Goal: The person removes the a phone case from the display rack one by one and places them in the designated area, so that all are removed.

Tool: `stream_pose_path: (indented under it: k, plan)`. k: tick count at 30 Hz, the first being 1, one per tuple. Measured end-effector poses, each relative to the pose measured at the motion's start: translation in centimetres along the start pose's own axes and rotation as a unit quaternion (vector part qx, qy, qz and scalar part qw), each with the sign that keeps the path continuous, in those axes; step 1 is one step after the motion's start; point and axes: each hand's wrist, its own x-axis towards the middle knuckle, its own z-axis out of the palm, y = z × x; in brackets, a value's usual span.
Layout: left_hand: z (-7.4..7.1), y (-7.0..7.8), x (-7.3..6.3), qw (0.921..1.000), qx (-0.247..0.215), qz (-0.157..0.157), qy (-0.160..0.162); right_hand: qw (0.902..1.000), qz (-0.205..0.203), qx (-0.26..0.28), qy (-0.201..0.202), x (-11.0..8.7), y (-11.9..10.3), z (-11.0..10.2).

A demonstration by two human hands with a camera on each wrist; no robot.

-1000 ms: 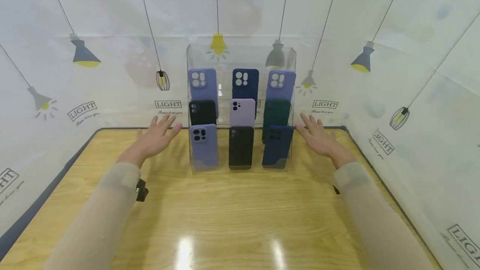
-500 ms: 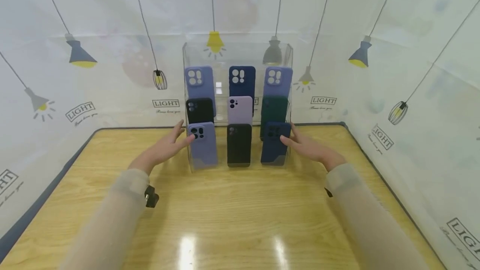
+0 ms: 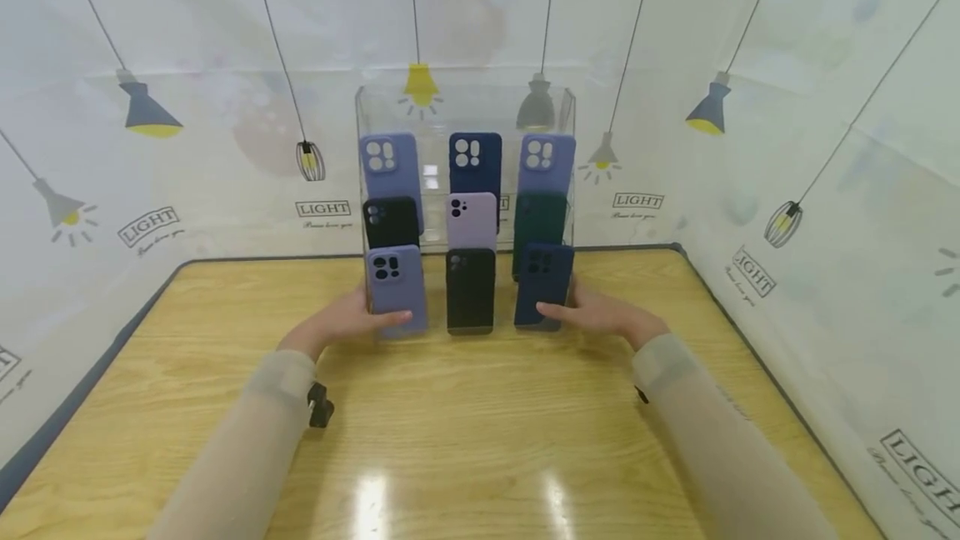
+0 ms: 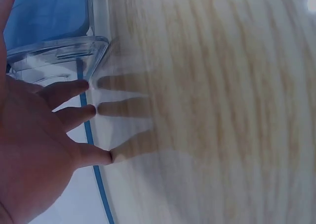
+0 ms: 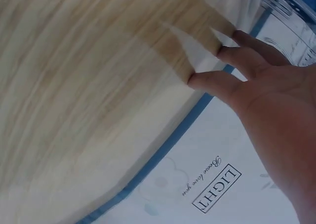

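A clear acrylic display stand (image 3: 573,111) stands on the table, holding three rows of phone cases. My left hand (image 3: 341,322) grips its lower left side, with the thumb (image 3: 393,318) across a periwinkle case (image 3: 405,290). On the opposite side my right hand (image 3: 600,312) grips the stand, its thumb over a navy case (image 3: 546,273). Between them sits a black case (image 3: 471,294). Both hands' other fingers pass beside and behind the stand, partly hidden in the head view. The left wrist view shows fingertips (image 4: 89,110) close to the tabletop by the stand's clear corner (image 4: 101,43).
The wooden table (image 3: 465,423) reaches back to a white backdrop (image 3: 247,48) printed with hanging lamps. This fabric also rises along the left and right sides. A dark blue strip (image 3: 618,248) marks the table's back edge.
Both hands have come inward from beside the stand and moved down to its lower sides. Their thumbs now cross the front of the bottom outer cases. The stand has stayed in place.
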Motion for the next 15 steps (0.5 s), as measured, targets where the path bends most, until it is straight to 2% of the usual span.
stream_pose_path:
  k: [5, 12, 15]
  plan:
    - [0.15, -0.41, -0.09, 0.999, 0.017, -0.029, -0.03, 0.9996, 0.016, -0.023, -0.005, 0.12, -0.09, 0.13]
    - [-0.07, -0.09, -0.24, 0.9989, 0.025, -0.022, -0.032, 0.9961, 0.075, -0.045, -0.015, 0.1, 0.01, -0.35]
    - [-0.08, -0.17, -0.37, 0.9986, 0.029, -0.029, -0.034, 0.9956, 0.081, -0.042, -0.019, 0.17, -0.06, -0.38]
